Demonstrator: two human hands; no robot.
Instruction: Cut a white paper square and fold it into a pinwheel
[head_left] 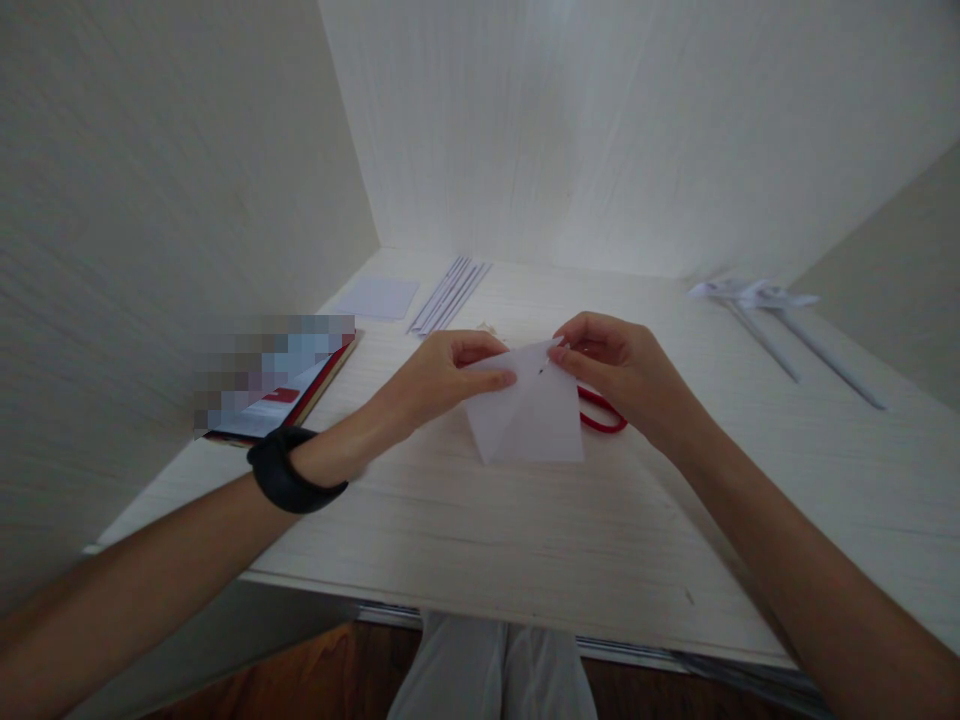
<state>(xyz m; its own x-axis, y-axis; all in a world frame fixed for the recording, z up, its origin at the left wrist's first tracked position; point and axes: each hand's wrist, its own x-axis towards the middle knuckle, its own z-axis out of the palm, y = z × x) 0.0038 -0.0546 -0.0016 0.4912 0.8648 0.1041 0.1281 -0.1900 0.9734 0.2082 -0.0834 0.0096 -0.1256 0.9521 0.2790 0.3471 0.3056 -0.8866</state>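
My left hand [469, 362] pinches a white sheet of paper [534, 415] by its upper left, thumb in front and fingers behind. The sheet shows crease lines and is held up off the table. My right hand [604, 350] closes thumb and forefinger at the sheet's upper right corner. A small, thin, dark-tipped point [541, 368] shows on the paper beside those fingertips; I cannot make out what it is. Behind the sheet, a red handle loop [602, 412], like that of scissors, lies on the table, partly hidden.
Several thin white paper sticks [450, 295] lie at the back, beside a flat square of paper [379, 298]. Two white paper pinwheels on sticks [780, 320] lie at the right. A propped screen or booklet [281, 385], partly blurred, stands left. Pale walls enclose the table [450, 530].
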